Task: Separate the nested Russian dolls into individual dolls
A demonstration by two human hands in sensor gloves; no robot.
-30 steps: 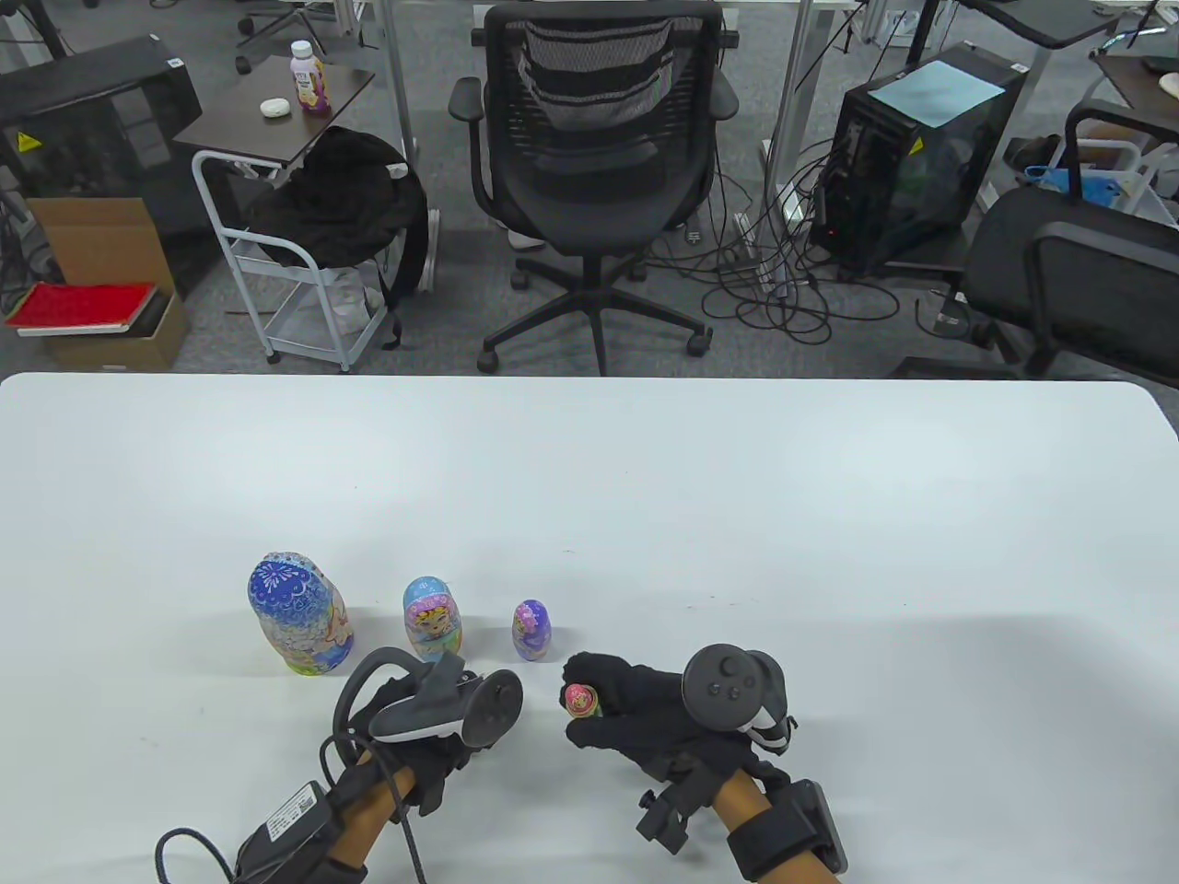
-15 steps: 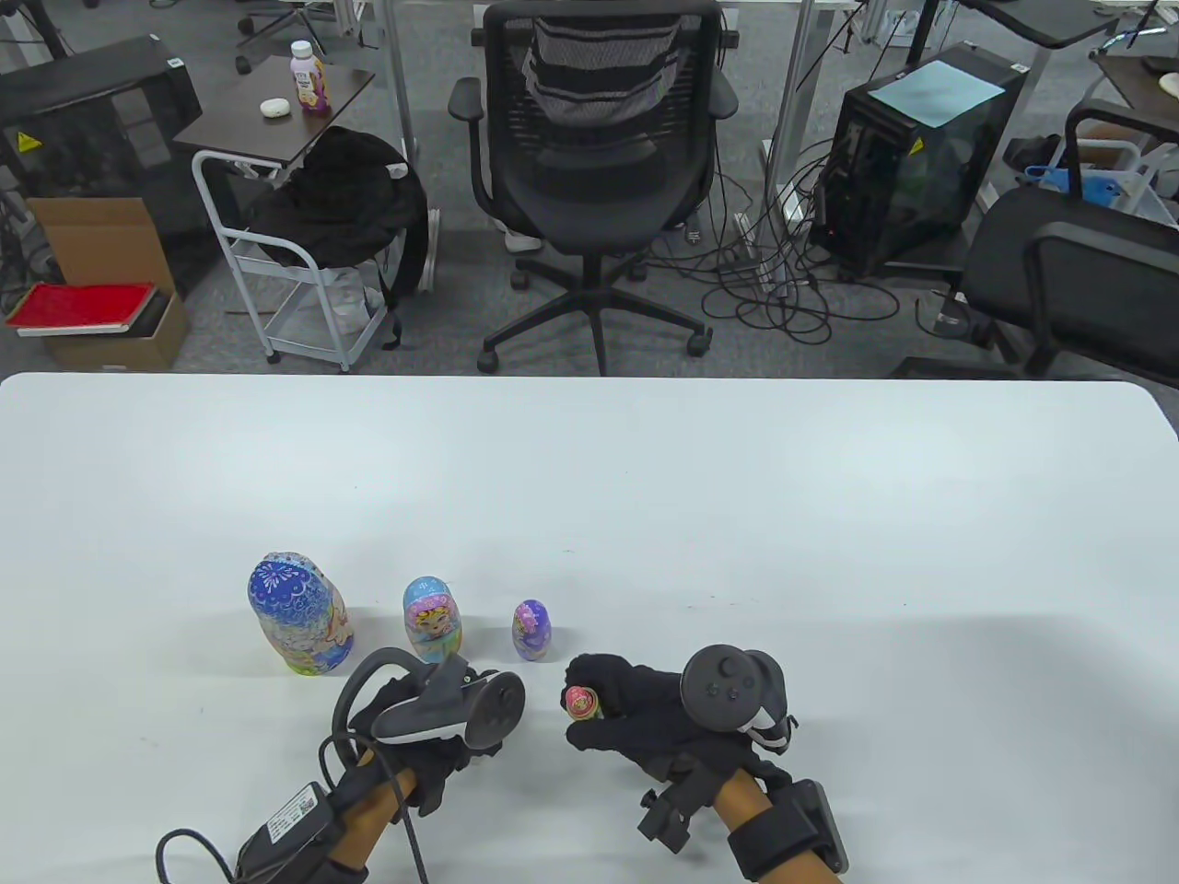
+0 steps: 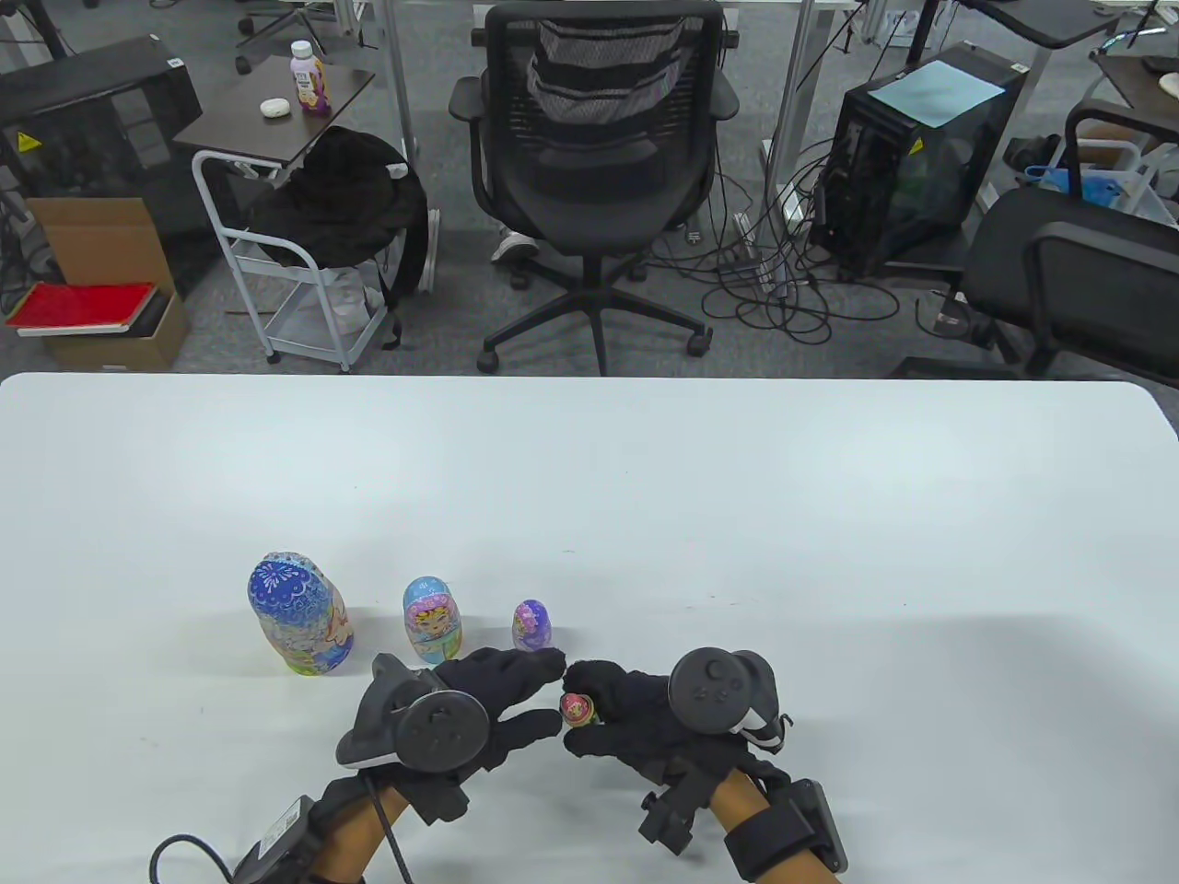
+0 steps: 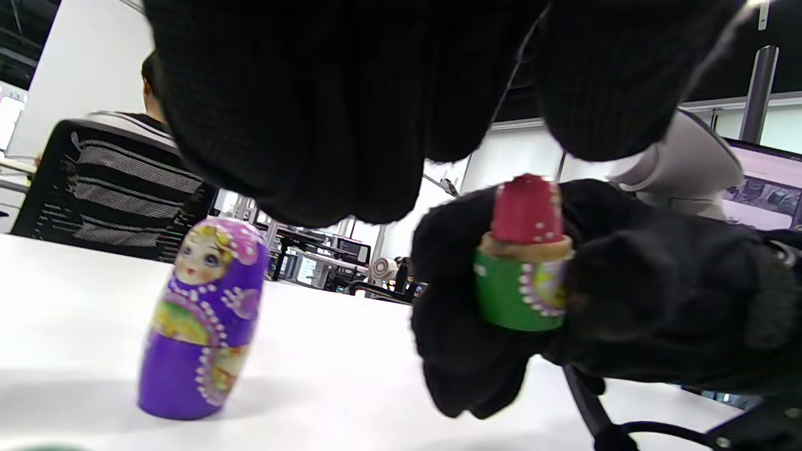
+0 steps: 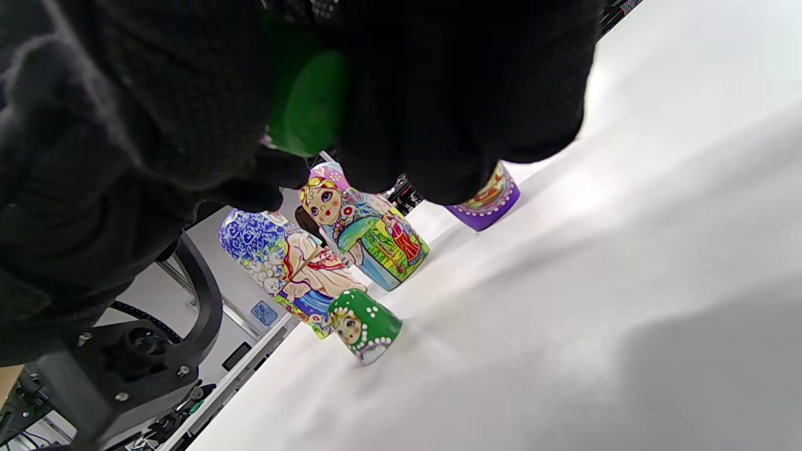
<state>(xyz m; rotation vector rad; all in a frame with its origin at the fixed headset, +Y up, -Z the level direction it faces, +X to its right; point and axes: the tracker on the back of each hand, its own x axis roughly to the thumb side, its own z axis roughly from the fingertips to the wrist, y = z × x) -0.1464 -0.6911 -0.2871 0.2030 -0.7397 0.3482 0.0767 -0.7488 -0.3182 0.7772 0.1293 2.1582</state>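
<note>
Holding green doll base (image 4: 520, 294) in right hand (image 3: 645, 718).

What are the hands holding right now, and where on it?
The right hand grips the green bottom half round its sides, with the red doll sticking out. The left hand holds nothing.

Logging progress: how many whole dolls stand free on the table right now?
3: big blue doll leftmost, light-blue doll middle, purple doll rightmost. The right hand holds a green half with a red doll in it; more may hide inside.
</note>
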